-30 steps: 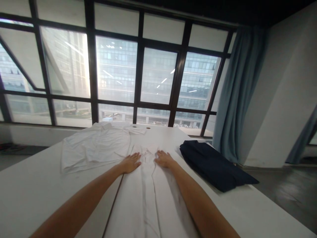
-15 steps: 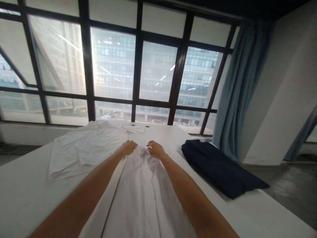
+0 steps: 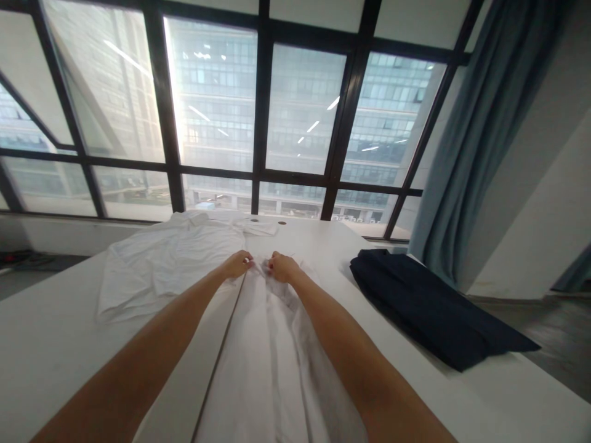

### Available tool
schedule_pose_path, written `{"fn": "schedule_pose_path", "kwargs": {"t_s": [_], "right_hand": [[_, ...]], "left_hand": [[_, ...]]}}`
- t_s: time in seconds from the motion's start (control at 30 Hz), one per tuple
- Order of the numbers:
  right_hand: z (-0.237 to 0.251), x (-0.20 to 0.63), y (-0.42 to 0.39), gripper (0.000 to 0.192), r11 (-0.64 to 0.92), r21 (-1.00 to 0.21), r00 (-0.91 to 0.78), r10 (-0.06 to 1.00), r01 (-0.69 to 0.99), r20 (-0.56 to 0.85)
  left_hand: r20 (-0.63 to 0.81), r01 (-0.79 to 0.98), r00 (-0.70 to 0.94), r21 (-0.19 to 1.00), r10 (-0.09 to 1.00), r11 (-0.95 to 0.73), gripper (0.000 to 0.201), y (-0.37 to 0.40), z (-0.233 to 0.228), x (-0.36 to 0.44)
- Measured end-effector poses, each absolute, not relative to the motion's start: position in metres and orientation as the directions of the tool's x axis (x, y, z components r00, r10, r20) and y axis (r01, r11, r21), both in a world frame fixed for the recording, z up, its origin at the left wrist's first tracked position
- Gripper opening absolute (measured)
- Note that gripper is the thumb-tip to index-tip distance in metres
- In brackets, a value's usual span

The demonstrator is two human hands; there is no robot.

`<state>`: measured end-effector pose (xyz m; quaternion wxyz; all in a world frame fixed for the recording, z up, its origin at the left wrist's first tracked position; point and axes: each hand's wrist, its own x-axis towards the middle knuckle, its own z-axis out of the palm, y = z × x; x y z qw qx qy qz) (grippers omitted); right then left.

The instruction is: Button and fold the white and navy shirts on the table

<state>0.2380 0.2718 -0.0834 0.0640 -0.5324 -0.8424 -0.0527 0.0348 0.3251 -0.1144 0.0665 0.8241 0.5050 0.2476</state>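
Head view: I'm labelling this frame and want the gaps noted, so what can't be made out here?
- White garment, head view: its near end is cut off by the bottom edge.
- Left hand and right hand: the fingertips curl into the cloth, so the exact grip is hidden.
- Second white garment: too crumpled to tell its type.
- Dark folded cloth: too dark to tell its type.

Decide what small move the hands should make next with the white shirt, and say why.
Probably draw the pinched far end back toward the body. Both the left hand and the right hand grip the far end of the long white shirt, which lies flat and narrow along the table.
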Motion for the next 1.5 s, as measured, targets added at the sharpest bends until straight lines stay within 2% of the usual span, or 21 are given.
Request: {"fn": "schedule_pose_path", "kwargs": {"t_s": [0.07,0.2,0.3,0.43,0.6,0.73,0.87,1.03,1.13,1.2,1.27,1.33,1.43,1.5], "right_hand": [[-0.088,0.237,0.275,0.024,0.358,-0.028,-0.34,0.907,0.933,0.247],[-0.1,0.238,0.284,0.027,0.188,-0.275,-0.078,0.928,0.943,0.365],[-0.107,0.239,0.287,0.026,0.227,-0.348,-0.066,0.906,0.91,0.418],[-0.112,0.239,0.279,0.022,0.36,-0.287,-0.192,0.856,0.888,0.48],[-0.11,0.237,0.265,0.032,0.421,-0.137,-0.355,0.869,0.897,0.345],[-0.103,0.235,0.258,0.04,0.384,-0.064,-0.345,0.88,0.921,0.326],[-0.099,0.236,0.257,0.032,0.366,0.009,-0.342,0.86,0.93,0.378],[-0.108,0.243,0.262,0.027,0.304,-0.068,-0.256,0.887,0.95,0.385],[-0.112,0.247,0.267,0.028,0.306,-0.148,-0.245,0.913,0.94,0.326],[-0.107,0.251,0.27,0.03,0.29,-0.199,-0.206,0.911,0.936,0.359],[-0.098,0.259,0.273,0.032,0.217,-0.241,-0.104,0.906,0.946,0.409],[-0.087,0.272,0.275,0.033,0.095,-0.263,0.017,0.918,0.96,0.397],[-0.079,0.299,0.276,0.03,-0.059,-0.261,0.14,0.943,0.963,0.303],[-0.082,0.317,0.275,0.033,-0.108,-0.251,0.167,0.959,0.962,0.227]], "left_hand": [[0.34,0.796,0.354,0.379,0.871,-0.471,0.024,0.326,-0.114,0.039],[0.351,0.799,0.352,0.371,0.868,-0.474,0.023,0.327,-0.113,0.048],[0.359,0.823,0.334,0.339,0.871,-0.456,0.025,0.325,-0.114,0.058],[0.39,0.866,0.207,0.354,0.897,-0.354,0.03,0.324,-0.12,0.076],[0.38,0.855,0.014,0.475,0.925,-0.208,0.032,0.331,-0.123,0.084],[0.312,0.838,0.083,0.492,0.947,-0.236,0.028,0.341,-0.117,0.078],[0.277,0.836,0.079,0.505,0.958,-0.215,0.02,0.349,-0.113,0.078],[0.224,0.802,-0.01,0.584,0.975,-0.125,0.034,0.353,-0.119,0.08],[0.27,0.795,-0.032,0.591,0.962,-0.139,0.028,0.352,-0.125,0.081],[0.294,0.809,-0.018,0.566,0.956,-0.159,0.025,0.35,-0.126,0.081],[0.287,0.83,0.024,0.529,0.958,-0.179,0.027,0.348,-0.123,0.079],[0.264,0.845,0.07,0.496,0.962,-0.198,0.028,0.347,-0.118,0.073],[0.226,0.865,0.098,0.463,0.969,-0.195,0.03,0.344,-0.111,0.063],[0.209,0.875,0.08,0.453,0.975,-0.169,0.03,0.341,-0.109,0.056]]}}
